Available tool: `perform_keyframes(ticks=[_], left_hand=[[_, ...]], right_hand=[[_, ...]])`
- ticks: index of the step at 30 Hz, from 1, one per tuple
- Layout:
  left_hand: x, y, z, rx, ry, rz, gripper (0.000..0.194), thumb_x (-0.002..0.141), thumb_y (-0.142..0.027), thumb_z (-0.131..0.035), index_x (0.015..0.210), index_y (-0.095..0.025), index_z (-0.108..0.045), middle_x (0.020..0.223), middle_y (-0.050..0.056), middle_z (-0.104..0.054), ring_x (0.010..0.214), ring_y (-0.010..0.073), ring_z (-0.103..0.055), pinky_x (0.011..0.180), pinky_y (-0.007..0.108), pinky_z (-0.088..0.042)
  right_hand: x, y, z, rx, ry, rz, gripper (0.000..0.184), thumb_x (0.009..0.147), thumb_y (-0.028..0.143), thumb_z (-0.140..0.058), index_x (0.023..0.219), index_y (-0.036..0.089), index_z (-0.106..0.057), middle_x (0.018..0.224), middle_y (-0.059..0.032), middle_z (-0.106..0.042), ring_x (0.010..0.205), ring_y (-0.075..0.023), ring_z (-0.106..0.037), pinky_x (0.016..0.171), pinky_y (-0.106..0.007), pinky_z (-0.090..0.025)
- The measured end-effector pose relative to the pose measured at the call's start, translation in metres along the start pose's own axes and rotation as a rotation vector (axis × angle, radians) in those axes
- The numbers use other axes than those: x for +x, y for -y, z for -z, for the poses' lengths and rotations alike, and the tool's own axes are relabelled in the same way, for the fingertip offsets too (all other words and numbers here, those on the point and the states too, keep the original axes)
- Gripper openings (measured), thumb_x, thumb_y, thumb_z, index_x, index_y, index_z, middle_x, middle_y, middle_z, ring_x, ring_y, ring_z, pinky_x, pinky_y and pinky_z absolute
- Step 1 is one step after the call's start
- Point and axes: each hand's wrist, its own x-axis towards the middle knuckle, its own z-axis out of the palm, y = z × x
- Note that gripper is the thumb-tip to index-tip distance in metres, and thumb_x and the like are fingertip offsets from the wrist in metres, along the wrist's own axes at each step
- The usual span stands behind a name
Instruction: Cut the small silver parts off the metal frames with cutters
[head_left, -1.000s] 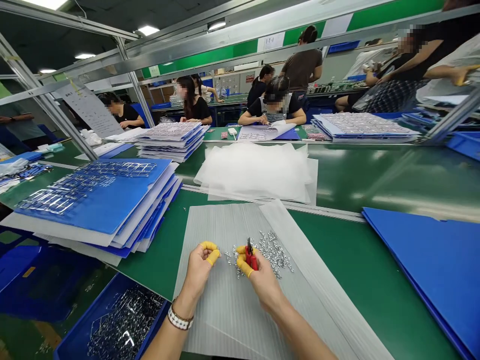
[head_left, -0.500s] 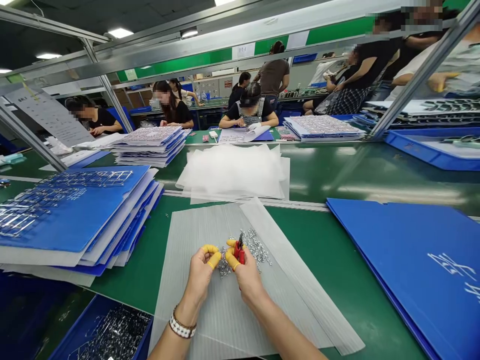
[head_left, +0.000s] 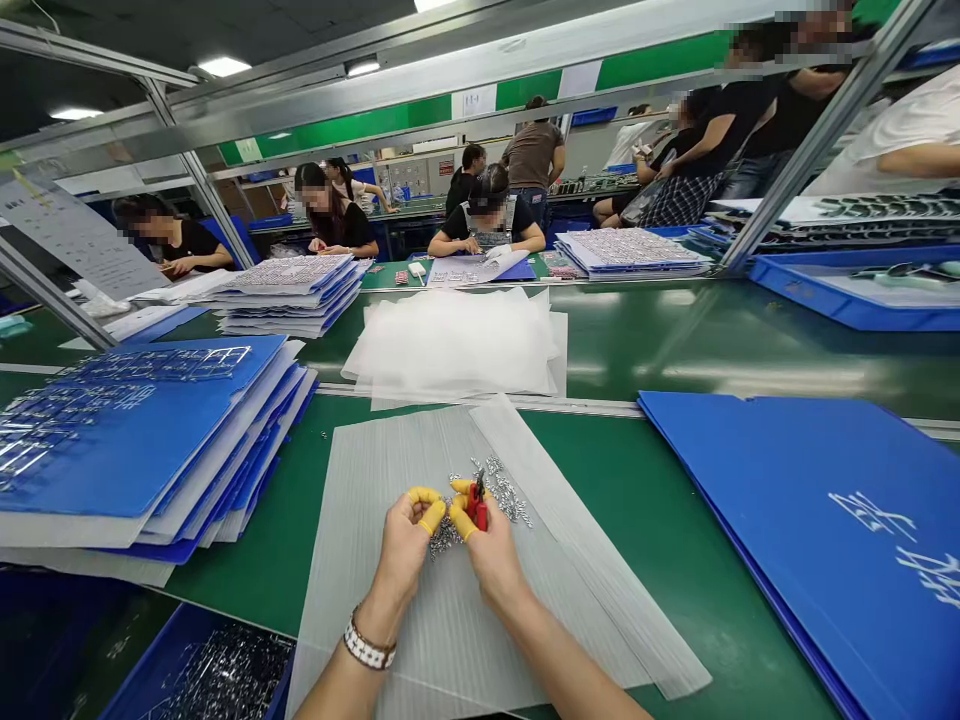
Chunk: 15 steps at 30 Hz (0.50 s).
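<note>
Red-handled nippers (head_left: pixel 478 506) rest in my right hand (head_left: pixel 491 545), their dark jaws pointing up and away from me. The thumb and index finger of that hand, in yellow finger cots, come close to my left hand (head_left: pixel 405 535). My left hand is closed in a pinch, also in yellow cots; whatever sits between its fingertips is too small to make out. Beneath and behind both hands lie small shiny metal pieces (head_left: pixel 510 495), loosely heaped. They are on a white foam sheet (head_left: pixel 367 470) spread over the green table (head_left: pixel 592 465).
To the left rises a stack of blue boards and white sheets (head_left: pixel 187 420) with chrome frames (head_left: pixel 161 365) on top. Below it, a blue bin (head_left: pixel 225 670) holds metal scraps. A blue board (head_left: pixel 787 470) lies at right. White sheets (head_left: pixel 457 340) lie ahead; people sit beyond.
My fingertips have drawn closer together, with the left hand moving slightly right. The whole view has shifted a little, so surroundings appear further left. The nippers stay in my right hand.
</note>
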Motion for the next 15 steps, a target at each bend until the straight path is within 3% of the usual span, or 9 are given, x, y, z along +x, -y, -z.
perform_keyframes(ticks=[3, 6, 9, 11, 13, 15], left_hand=[[0.007, 0.003, -0.002, 0.115, 0.033, -0.041, 0.025, 0.069, -0.038, -0.065, 0.082, -0.016, -0.065, 0.076, 0.004, -0.066, 0.069, 0.0155, -0.059, 0.063, 0.027, -0.046], [0.012, 0.000, 0.014, 0.254, 0.035, -0.082, 0.025, 0.069, -0.035, -0.065, 0.088, -0.019, -0.069, 0.085, 0.006, -0.067, 0.075, 0.0187, -0.058, 0.072, 0.032, -0.046], [0.009, -0.001, 0.055, 0.479, -0.023, -0.147, 0.024, 0.072, -0.033, -0.062, 0.092, -0.022, -0.069, 0.101, 0.007, -0.065, 0.089, 0.0240, -0.056, 0.083, 0.040, -0.042], [0.003, 0.002, 0.088, 0.867, -0.121, -0.230, 0.025, 0.078, -0.032, -0.056, 0.099, -0.023, -0.066, 0.114, 0.008, -0.062, 0.104, 0.0282, -0.051, 0.090, 0.045, -0.036], [-0.003, 0.009, 0.118, 1.195, -0.222, -0.221, 0.029, 0.080, -0.033, -0.053, 0.105, -0.023, -0.063, 0.123, 0.009, -0.057, 0.110, 0.0309, -0.047, 0.091, 0.049, -0.034], [-0.007, 0.018, 0.137, 1.361, -0.263, -0.165, 0.033, 0.080, -0.037, -0.052, 0.108, -0.022, -0.060, 0.127, 0.010, -0.054, 0.111, 0.0322, -0.046, 0.088, 0.050, -0.035]], right_hand=[[0.009, 0.001, 0.012, -0.211, -0.002, 0.039, 0.037, 0.072, 0.036, -0.060, 0.105, 0.018, -0.058, 0.086, -0.0033, -0.064, 0.080, -0.0200, -0.061, 0.072, -0.032, -0.048], [0.018, 0.006, 0.038, -0.573, 0.002, 0.136, 0.035, 0.076, 0.034, -0.053, 0.108, 0.020, -0.058, 0.086, -0.0028, -0.066, 0.076, -0.0207, -0.061, 0.069, -0.033, -0.047], [0.023, 0.016, 0.076, -0.976, 0.018, 0.256, 0.032, 0.078, 0.025, -0.049, 0.108, 0.021, -0.058, 0.091, -0.0036, -0.066, 0.082, -0.0212, -0.061, 0.071, -0.032, -0.046], [0.024, 0.023, 0.100, -1.225, 0.021, 0.284, 0.030, 0.079, 0.021, -0.049, 0.108, 0.021, -0.057, 0.096, -0.0054, -0.064, 0.088, -0.0223, -0.060, 0.073, -0.030, -0.044], [0.024, 0.028, 0.119, -1.440, -0.014, 0.273, 0.029, 0.080, 0.019, -0.050, 0.108, 0.019, -0.056, 0.103, -0.0085, -0.061, 0.091, -0.0237, -0.059, 0.072, -0.030, -0.042], [0.024, 0.030, 0.131, -1.594, -0.050, 0.231, 0.032, 0.081, 0.023, -0.053, 0.112, 0.017, -0.054, 0.108, -0.0119, -0.058, 0.089, -0.0248, -0.059, 0.069, -0.031, -0.040]])
